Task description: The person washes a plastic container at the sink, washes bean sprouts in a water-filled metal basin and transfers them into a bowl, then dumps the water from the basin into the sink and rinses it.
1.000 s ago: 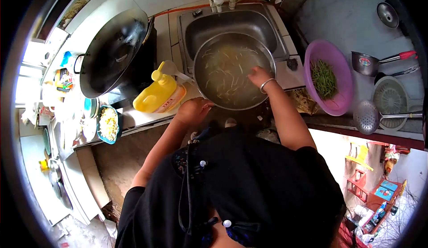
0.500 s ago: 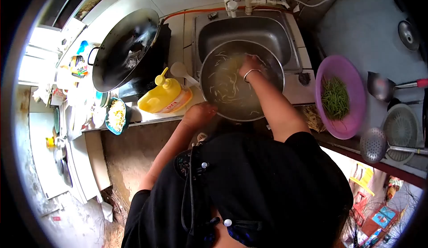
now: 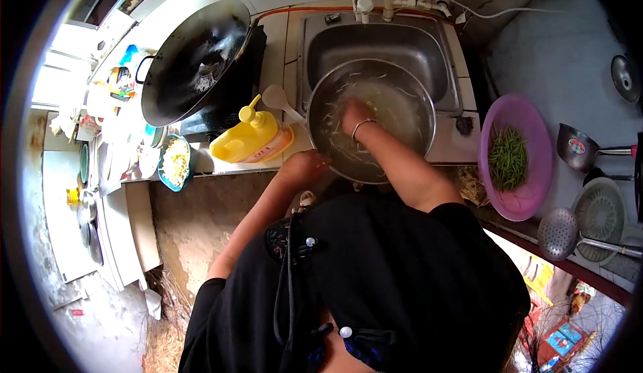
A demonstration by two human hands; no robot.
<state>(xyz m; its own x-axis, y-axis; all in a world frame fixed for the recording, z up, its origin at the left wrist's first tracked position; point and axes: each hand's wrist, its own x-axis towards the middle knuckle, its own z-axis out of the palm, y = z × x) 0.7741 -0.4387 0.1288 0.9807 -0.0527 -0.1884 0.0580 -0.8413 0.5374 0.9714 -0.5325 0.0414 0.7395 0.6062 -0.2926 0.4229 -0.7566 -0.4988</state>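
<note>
A round metal basin (image 3: 434, 119) of cloudy water sits partly over the front of the sink (image 3: 368, 43). Pale thin strips (image 3: 331, 121), of a kind I cannot make out, float in it. My left hand (image 3: 305, 170) is closed on the basin's near left rim. Inside the basin, my right hand (image 3: 355, 115) reaches into the water with a bracelet on its wrist. Motion and the water hide its fingers, so I cannot tell whether they hold anything.
A yellow pump jug (image 3: 251, 137) and a white scoop (image 3: 281, 100) stand left of the basin, before a large wok (image 3: 191, 71). Rightward are a pink tub (image 3: 495, 115) with green beans (image 3: 508, 158), a ladle (image 3: 575, 146) and a skimmer (image 3: 558, 234). Taps (image 3: 388, 1) rise behind the sink.
My right hand has swept leftward and slightly nearer through the water, stirring the pale strips. The left hand keeps its place at the rim. The whole view has shifted slightly.
</note>
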